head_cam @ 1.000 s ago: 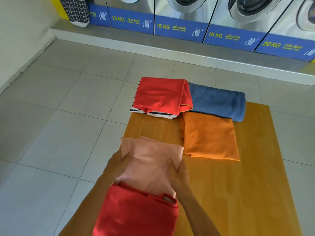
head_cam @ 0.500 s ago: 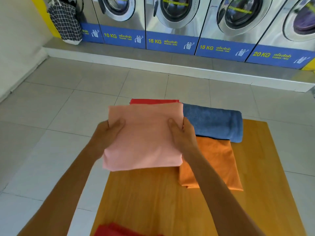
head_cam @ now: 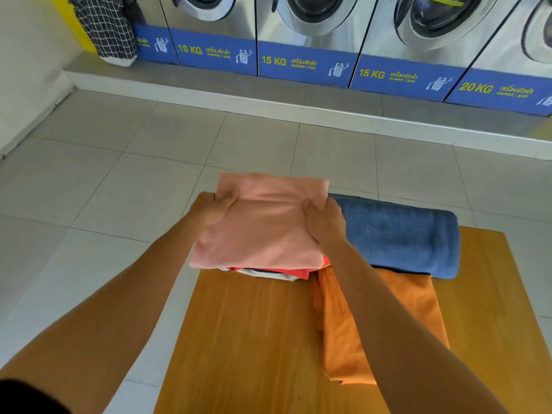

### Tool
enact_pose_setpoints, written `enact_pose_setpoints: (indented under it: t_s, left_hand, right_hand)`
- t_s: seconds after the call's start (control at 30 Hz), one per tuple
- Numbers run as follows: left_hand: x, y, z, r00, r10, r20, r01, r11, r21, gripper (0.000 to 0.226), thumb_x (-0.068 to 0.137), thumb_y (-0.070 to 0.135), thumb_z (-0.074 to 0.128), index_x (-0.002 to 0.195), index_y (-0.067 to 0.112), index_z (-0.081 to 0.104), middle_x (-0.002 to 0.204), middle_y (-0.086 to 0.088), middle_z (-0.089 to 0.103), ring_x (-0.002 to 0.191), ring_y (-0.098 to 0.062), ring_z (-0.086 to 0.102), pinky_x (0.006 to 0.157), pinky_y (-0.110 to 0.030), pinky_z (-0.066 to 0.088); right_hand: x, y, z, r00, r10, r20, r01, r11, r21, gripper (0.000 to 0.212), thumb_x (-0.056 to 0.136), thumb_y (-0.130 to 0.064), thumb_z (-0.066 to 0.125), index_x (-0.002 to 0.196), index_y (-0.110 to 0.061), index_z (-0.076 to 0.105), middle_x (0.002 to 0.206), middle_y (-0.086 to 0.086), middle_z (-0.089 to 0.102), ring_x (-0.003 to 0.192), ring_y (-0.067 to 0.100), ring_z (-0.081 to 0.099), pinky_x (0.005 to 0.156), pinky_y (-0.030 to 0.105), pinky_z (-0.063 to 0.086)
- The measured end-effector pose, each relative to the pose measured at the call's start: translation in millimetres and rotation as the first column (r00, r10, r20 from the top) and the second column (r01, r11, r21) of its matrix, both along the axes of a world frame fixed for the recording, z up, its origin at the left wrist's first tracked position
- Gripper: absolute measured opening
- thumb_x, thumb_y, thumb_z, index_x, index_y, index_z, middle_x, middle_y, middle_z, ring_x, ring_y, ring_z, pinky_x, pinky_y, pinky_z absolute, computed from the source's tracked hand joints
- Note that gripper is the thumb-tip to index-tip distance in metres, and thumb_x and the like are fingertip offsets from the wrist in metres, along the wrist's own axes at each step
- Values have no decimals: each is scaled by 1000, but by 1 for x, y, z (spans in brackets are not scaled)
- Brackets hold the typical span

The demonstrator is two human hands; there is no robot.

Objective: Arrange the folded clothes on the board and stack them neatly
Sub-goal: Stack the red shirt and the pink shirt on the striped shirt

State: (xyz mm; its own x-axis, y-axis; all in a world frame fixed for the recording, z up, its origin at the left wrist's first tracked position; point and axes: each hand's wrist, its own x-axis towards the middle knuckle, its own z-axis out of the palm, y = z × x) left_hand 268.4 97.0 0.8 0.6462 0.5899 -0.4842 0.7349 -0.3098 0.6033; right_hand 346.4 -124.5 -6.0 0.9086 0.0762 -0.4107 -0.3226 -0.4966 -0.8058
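A folded pink cloth (head_cam: 265, 225) lies on top of the pile at the far left corner of the wooden board (head_cam: 248, 339). My left hand (head_cam: 213, 209) grips its left edge and my right hand (head_cam: 324, 221) grips its right edge. Beneath it the edges of a red garment (head_cam: 294, 271) and a striped white one (head_cam: 265, 274) stick out. A folded blue towel (head_cam: 400, 237) lies to the right of the pile. A folded orange cloth (head_cam: 385, 327) rests in front of the towel, partly hidden by my right forearm.
The board lies on a grey tiled floor (head_cam: 119, 198). A row of washing machines (head_cam: 304, 31) on a raised step (head_cam: 268, 94) lines the far side. A checked bag (head_cam: 104, 28) hangs at the far left.
Both hands carried the pink cloth away from me and lowered it onto the red and striped pile. The second red garment near me has dropped out of view.
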Motion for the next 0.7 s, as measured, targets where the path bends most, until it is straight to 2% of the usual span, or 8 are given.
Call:
enact_pose_setpoints:
  t_s: [0.07,0.13,0.2,0.27,0.4,0.57,0.63,0.7]
  left_hand:
    - [3,2,-11,998,55,-14,-55,998,-39,87,83,73,45,127,-1,55,122,-21,61,100,-35,60,84,-38,44]
    - [7,7,-10,998,55,-32,-56,998,-32,89,83,73,46,131,-1,52,126,-21,59,109,-38,59,86,-39,43]
    - [14,12,-6,999,41,-26,-41,999,-9,87,84,72,47,132,-1,50,126,-21,59,111,-38,58,86,-39,43]
    - [21,19,0,998,65,29,-64,997,-34,88,82,70,52,133,-1,51,126,-19,59,109,-37,58,92,-41,46]
    - [33,24,6,986,110,124,-103,993,-60,85,80,67,57,132,0,52,124,-16,61,103,-33,58,89,-38,47]
    - [25,13,-13,999,47,0,-47,999,-4,87,83,71,49,132,-1,51,124,-20,61,106,-36,60,80,-36,42]
    - [23,13,-12,999,38,-18,-38,999,17,85,82,72,48,124,-2,55,114,-17,63,103,-36,61,79,-36,43]
    - [21,15,-4,1000,27,-11,-26,998,64,70,83,70,49,100,3,63,88,-13,63,88,-35,63,71,-34,45]
  right_hand:
    - [2,0,-6,1000,2,5,-2,1000,0,30,98,-39,54,117,-16,52,108,1,59,84,17,55,69,31,43]
    - [6,0,-6,1000,7,-19,-7,1000,2,39,96,-41,57,124,-13,54,113,2,60,96,24,58,81,40,50]
    - [12,-1,-4,999,3,-46,-2,1000,25,41,95,-41,59,125,-12,57,111,3,63,100,26,61,89,45,54]
    - [18,-1,0,999,-3,-44,5,999,47,41,95,-40,59,123,-11,60,105,2,65,99,25,62,89,45,55]
    - [28,4,9,999,-28,26,27,999,25,45,94,-42,58,124,-9,60,110,6,66,97,27,63,82,42,54]
    - [15,4,-2,996,77,52,-69,987,-144,40,99,-38,54,117,-2,58,104,9,62,73,16,53,58,29,40]
    - [16,5,-2,997,70,44,-61,984,-170,40,98,-39,55,116,-3,57,103,8,60,67,11,48,51,27,35]
    - [17,6,3,997,65,29,-58,982,-181,37,98,-38,56,115,-6,56,100,6,57,66,11,46,50,26,33]
